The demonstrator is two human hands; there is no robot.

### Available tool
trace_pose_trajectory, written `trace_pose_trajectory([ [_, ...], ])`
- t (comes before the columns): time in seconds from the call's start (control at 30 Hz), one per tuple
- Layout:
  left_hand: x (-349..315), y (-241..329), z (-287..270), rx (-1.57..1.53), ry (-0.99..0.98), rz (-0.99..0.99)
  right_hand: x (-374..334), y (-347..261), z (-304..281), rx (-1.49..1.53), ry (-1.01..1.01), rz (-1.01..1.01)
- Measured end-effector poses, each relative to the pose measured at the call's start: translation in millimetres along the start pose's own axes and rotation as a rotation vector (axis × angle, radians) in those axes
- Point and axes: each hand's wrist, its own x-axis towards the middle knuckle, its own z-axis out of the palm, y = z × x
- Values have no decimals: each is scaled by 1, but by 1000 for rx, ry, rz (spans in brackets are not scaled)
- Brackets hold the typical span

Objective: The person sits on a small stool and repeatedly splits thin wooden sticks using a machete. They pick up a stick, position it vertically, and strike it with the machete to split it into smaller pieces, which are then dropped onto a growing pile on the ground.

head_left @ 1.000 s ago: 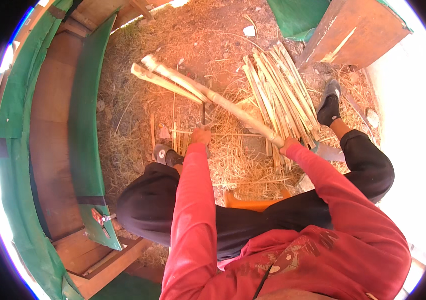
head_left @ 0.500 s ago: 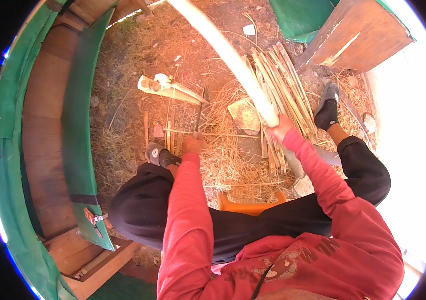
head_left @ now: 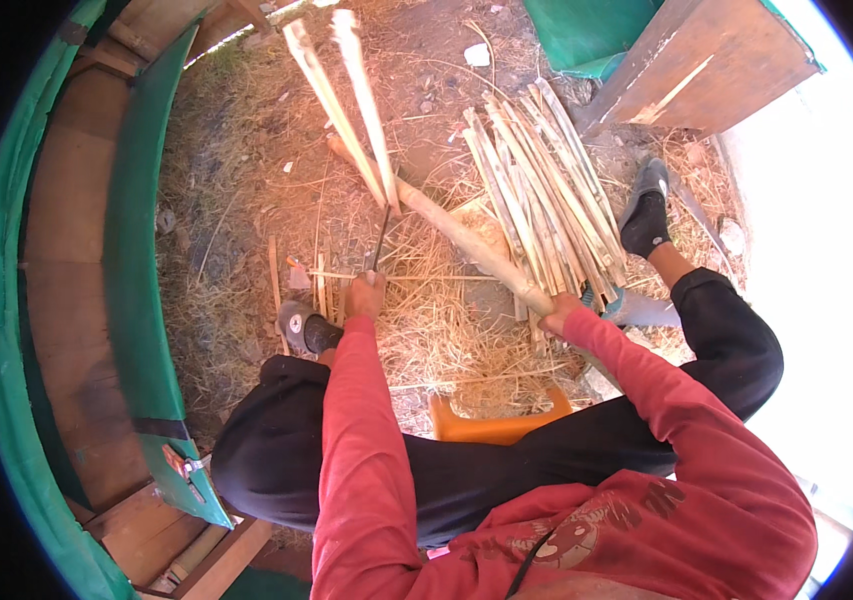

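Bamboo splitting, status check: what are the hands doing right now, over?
Left hand grips blade handle, blade in split bamboo piece. Right hand grips wooden club. Pile of split strips lies beside. Straw underfoot.

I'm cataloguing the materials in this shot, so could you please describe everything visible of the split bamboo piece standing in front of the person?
The split bamboo piece is pale yellow-tan and dry-looking, cleft into two long halves that spread apart toward the top like a narrow V. It stands tilted over the straw-covered ground. A thin dark blade, held in the left hand, sits at the base of the split. The right hand grips a separate wooden club crossing behind it.
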Motion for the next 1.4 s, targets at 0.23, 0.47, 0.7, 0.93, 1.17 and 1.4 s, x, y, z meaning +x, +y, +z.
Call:
trace_pose_trajectory([
  [0.23,-11,1,27,-125,-53,-84,4,6,9,-308,15,13],
  [0.47,-44,-23,64,-81,65,-69,-13,-255,-44,262,385,-763],
  [0.7,-8,-8,-7,-254,-209,-202,-73,-390,-64,542,299,-1118],
  [0.93,-30,226,-198,-954,640,457,-62,-342,-53,689,523,-1210],
  [1.17,11,110,-261,-1329,1244,-190,-3,-139,-105,1898,737,-705],
  [1.4,-5,30,-368,-1559,1292,-114,-17,83,-175,2536,1080,-299],
])
